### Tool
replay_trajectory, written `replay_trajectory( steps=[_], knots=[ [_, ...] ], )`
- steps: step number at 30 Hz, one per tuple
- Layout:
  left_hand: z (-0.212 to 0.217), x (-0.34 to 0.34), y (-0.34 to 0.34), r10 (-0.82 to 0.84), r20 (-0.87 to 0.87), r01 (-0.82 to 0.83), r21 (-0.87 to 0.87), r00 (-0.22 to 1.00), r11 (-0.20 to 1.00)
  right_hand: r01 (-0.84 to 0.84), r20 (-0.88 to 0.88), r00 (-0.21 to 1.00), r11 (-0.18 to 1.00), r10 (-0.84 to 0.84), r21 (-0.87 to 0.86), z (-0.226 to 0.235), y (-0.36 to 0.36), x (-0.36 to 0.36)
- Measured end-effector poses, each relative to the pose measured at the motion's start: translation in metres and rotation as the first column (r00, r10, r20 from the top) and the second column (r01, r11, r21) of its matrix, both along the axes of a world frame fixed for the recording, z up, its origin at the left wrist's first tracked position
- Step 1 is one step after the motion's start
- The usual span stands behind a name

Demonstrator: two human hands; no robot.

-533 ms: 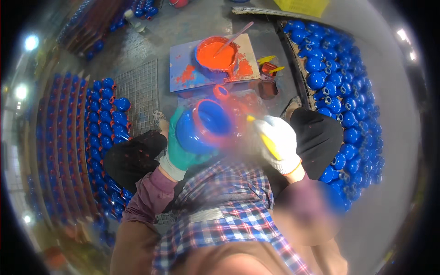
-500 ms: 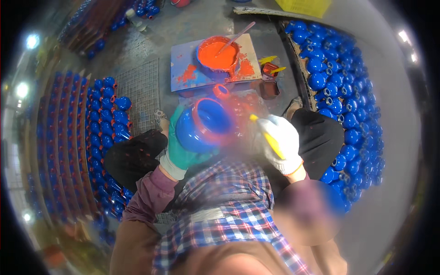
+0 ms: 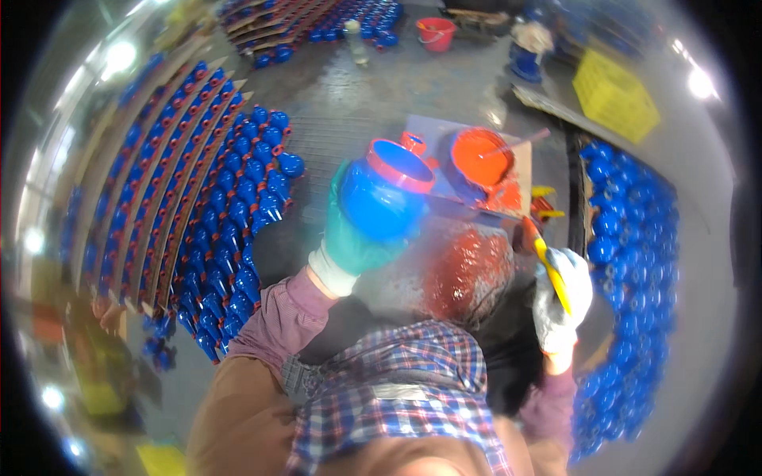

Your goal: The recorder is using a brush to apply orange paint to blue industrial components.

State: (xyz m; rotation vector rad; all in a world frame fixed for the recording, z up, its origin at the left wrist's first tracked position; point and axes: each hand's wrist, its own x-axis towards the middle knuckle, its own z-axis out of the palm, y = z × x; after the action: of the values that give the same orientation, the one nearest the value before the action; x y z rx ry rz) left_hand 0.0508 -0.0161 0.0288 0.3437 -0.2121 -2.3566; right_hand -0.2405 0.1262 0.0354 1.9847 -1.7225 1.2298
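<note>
**Hand-painting workshop, working in batches**

This is looking like a workshop: a bowl [image 3: 463, 181] of orange-red paint [image 3: 476, 149] is sitting on a paint-splattered board [image 3: 432, 129], and a yellow-handled paintbrush [image 3: 555, 278] is being held on the bowl's near right side. Left of the bowl, red-rimmed blue vessels [image 3: 232, 161] are filling long rows; to its right, more glossy blue vessels [image 3: 606, 247] are crowding together. Beyond it, a red bucket [image 3: 437, 36] is standing on grey floor [image 3: 309, 89].
</note>
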Motion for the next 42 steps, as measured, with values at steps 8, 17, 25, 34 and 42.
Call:
replay_trajectory(
  steps=[8,17,25,34,42],
  knots=[
    [0.01,0.083,-0.028,-0.028,-0.267,-0.037,-0.236,0.963,0.971,-0.055,0.059,0.997,0.997,0.058,-0.058,0.003,-0.025,0.01],
    [-0.015,0.046,-0.04,0.103,-0.011,-0.1,0.138,0.995,0.985,-0.179,0.277,0.938,0.976,0.207,-0.124,0.03,-0.033,0.058],
    [-0.027,-0.029,-0.023,0.008,0.059,-0.006,-0.041,0.998,0.999,-0.153,0.466,0.868,0.985,0.171,-0.077,0.007,-0.003,0.052],
    [-0.031,-0.065,-0.006,0.032,0.367,0.003,-0.093,0.93,0.996,-0.132,0.383,0.911,0.988,0.155,-0.086,0.021,0.032,0.032],
    [-0.039,-0.069,0.002,-0.167,0.169,0.162,0.043,0.971,0.986,-0.299,0.365,0.867,0.94,0.339,-0.163,0.019,-0.016,0.019]
  ],
)
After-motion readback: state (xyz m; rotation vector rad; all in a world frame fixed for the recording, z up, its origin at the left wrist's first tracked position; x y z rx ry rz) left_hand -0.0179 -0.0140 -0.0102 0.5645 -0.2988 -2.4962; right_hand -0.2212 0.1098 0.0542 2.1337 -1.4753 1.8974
